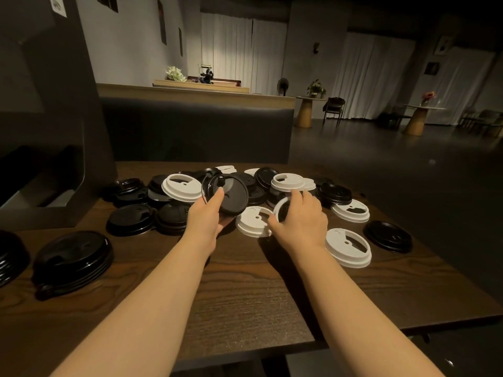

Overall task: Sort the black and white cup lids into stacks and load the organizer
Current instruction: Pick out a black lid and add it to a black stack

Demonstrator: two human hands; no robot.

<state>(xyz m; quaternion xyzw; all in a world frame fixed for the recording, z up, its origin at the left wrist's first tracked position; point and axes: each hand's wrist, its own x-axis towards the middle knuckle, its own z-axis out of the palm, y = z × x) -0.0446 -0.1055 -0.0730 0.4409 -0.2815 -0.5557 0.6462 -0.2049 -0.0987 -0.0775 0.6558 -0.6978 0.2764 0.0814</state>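
Dark wood-grain counter (245,289), near edge bare around both forearms; right edge drops to dark floor just past the outer lids. Landmark: mixed pile of black and white plastic cup lids (261,183) at the counter's far middle.

Left hand (205,217), on the near side of the pile, grips a round black plastic lid (231,193) tipped up on edge, flat face toward the camera, thumb on the face and fingers curled behind the lower rim.

Right hand (299,216), near-right of the pile, curls its fingers round a white plastic lid (280,208) standing on edge, rim-on to the camera; grip looks like a pinch, partly hidden.

Another white lid (253,221) lies flat between the hands. Two more white lids lie flat right of the pile, one (349,210) close, one (348,247) nearer the viewer; a lone black lid (388,236) beyond them by the right edge.

Well left of the pile, a stack of black lids (73,259) sits near the left edge. Dark box-like organizer (46,170) stands far left of the pile.
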